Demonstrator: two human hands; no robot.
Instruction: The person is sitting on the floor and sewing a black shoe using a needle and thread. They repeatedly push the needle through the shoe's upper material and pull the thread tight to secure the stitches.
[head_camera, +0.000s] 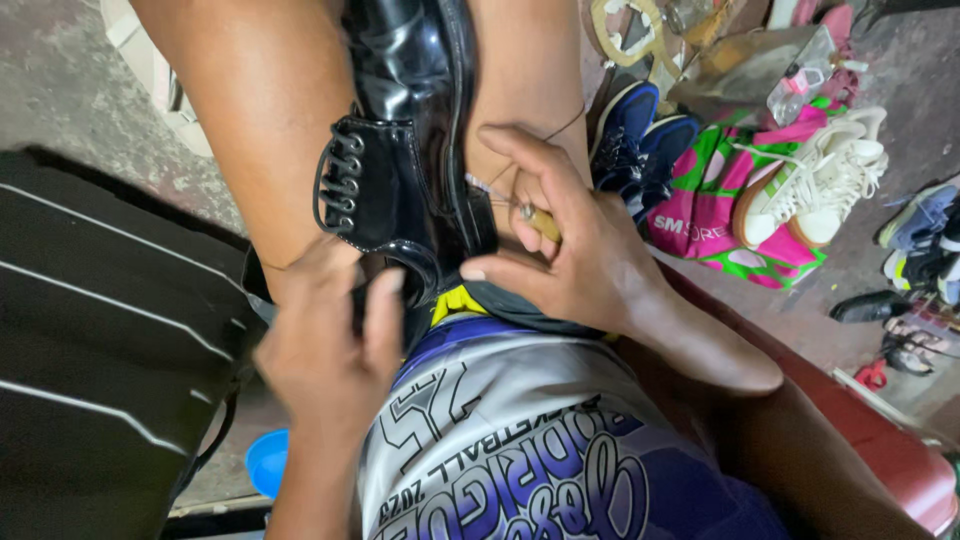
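In the head view, a glossy black leather lace-up shoe (400, 150) sits clamped between the knees at upper centre; the left hand (325, 345) steadies its heel, grip closed on it. The right hand (570, 250), grip clamped on a wooden-handled awl (540, 222), draws thread (540, 140) at the sole edge; stitching looks mid-seam, and the next stitch calls for careful aim.

glossy black leather shoe (400, 150), wooden-handled tool (543, 224)

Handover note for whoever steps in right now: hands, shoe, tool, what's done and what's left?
Left hand: grip on the heel end of the glossy black lace-up shoe, which is clamped between the knees.
Right hand: grip shut on a wooden-handled tool, metal tip at the shoe's edge; thread runs up from it.
Done: cannot tell how far along the edge the stitching reaches.
Left: seam apparently unfinished, thread uncut.
Nearby: blue sneakers, white sneakers on the floor.
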